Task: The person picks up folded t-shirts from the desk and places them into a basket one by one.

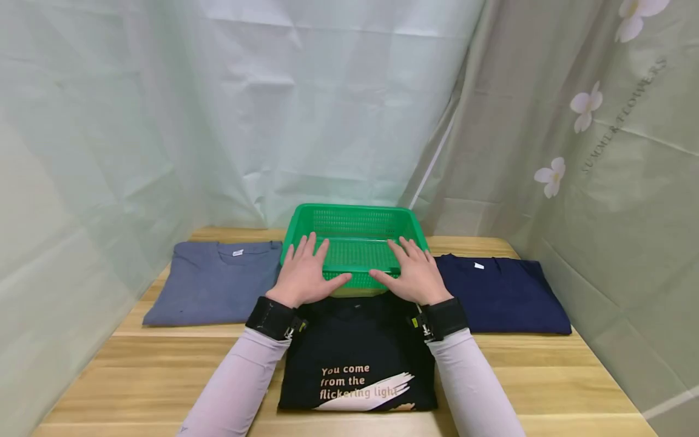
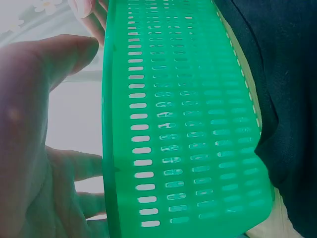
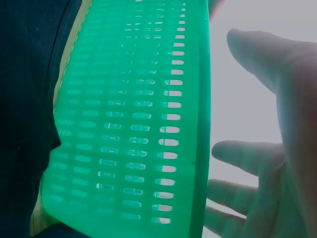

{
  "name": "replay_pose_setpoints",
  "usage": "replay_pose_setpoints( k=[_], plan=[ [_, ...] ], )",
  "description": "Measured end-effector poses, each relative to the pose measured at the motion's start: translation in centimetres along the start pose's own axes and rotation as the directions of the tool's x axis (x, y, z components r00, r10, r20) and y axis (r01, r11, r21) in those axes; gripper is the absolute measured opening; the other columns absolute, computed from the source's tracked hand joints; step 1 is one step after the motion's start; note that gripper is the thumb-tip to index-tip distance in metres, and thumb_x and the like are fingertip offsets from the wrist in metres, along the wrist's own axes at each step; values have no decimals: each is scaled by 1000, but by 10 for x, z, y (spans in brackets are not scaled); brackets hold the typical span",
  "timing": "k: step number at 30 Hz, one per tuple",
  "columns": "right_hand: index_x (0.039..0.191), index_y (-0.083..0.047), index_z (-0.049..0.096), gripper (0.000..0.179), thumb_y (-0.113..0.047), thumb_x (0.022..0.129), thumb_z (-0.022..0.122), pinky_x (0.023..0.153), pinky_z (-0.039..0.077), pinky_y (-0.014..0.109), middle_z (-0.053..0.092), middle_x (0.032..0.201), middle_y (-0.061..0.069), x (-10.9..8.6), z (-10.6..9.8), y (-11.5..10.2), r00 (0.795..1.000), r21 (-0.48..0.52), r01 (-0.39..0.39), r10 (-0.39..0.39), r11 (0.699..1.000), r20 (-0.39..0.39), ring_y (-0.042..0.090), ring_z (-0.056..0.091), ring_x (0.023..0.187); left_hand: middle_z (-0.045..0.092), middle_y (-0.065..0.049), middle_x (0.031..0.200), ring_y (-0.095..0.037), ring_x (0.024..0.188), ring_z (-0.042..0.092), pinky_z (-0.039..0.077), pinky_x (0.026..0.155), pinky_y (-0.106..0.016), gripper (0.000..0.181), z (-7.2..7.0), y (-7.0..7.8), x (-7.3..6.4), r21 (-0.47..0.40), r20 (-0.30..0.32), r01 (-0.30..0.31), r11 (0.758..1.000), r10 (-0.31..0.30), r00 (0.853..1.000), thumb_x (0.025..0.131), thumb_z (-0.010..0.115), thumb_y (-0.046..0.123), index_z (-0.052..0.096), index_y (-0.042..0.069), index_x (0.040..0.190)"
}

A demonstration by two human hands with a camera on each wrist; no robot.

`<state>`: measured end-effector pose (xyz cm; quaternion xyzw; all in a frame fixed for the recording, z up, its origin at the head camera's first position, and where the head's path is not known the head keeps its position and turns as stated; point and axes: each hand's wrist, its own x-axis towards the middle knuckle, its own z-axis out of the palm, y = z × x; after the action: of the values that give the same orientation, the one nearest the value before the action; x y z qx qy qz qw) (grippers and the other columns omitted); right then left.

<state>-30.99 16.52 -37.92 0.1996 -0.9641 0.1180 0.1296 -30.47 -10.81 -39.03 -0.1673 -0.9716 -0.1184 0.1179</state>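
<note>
Pale sleeves (image 1: 232, 382) closest to camera, coming in from the bottom edge, black wrist straps (image 1: 271, 318) at the ends. Left hand (image 1: 307, 276) and right hand (image 1: 415, 276) both released: fingers straight and spread, thumbs pointing in at each other, nothing gripped. Wrist views agree.

Green basket (image 1: 355, 221) sits upright at the far side of the tabletop (image 1: 164, 376), in front of the hanging curtain (image 1: 327, 121). Nothing visible in it.

Key relation: basket lies straight ahead of and below the fingers, long axis running left-right, square across the forearms. Left hand is over its near-left corner, right hand over its near-right; neither looks clearly nearer. Both wrist views put the thumb outside the near rim, fingers going past the rim line. Contact with the rim: can't tell.

Folded black shirt (image 1: 355, 346) lies between the forearms, collar toward the basket, print toward the person. Basket's near side is just beside that collar. Folded grey-blue shirt (image 1: 218, 285) on the left, folded navy shirt (image 1: 508, 297) on the right, both flat, flanking the basket.
</note>
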Motion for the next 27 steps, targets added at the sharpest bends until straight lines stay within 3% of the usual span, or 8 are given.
replay_pose_setpoints(
  k=[5, 11, 18, 27],
  plan=[
    [153, -17, 37, 83, -71, 90, 52, 109, 21, 62, 33, 151, 15, -3, 2, 2, 999, 55, -16, 18, 998, -47, 33, 23, 138, 15, -22, 156, -40, 139, 13, 16, 112, -61, 93, -2, -4, -3, -86, -60, -13, 996, 8, 998, 91, 48, 72, 30, 5, 154],
    [148, -14, 45, 72, -61, 94, 56, 107, 24, 60, 43, 143, 15, -10, -6, 6, 990, 178, -50, 72, 983, -118, 35, 33, 131, 25, -21, 153, -40, 135, 26, 30, 105, -62, 79, -14, -19, -17, -235, -173, 11, 972, -53, 984, 97, 53, 57, 32, 5, 153],
    [145, -11, 47, 66, -53, 96, 58, 105, 25, 62, 47, 139, 17, -28, -21, 20, 982, 316, -79, 129, 946, -141, 36, 34, 130, 32, -23, 147, -38, 129, 35, 38, 99, -60, 69, -24, -39, -38, -374, -205, 24, 927, -108, 973, 100, 53, 49, 37, 2, 149],
    [141, -5, 49, 62, -48, 98, 59, 89, 46, 53, 53, 128, 15, -63, -33, 29, 981, 430, -115, 171, 896, -92, 31, 49, 114, 41, -22, 136, -35, 117, 46, 45, 90, -54, 55, -28, -45, -69, -491, -199, 18, 871, -132, 971, 101, 57, 33, 45, -4, 141]
  ],
)
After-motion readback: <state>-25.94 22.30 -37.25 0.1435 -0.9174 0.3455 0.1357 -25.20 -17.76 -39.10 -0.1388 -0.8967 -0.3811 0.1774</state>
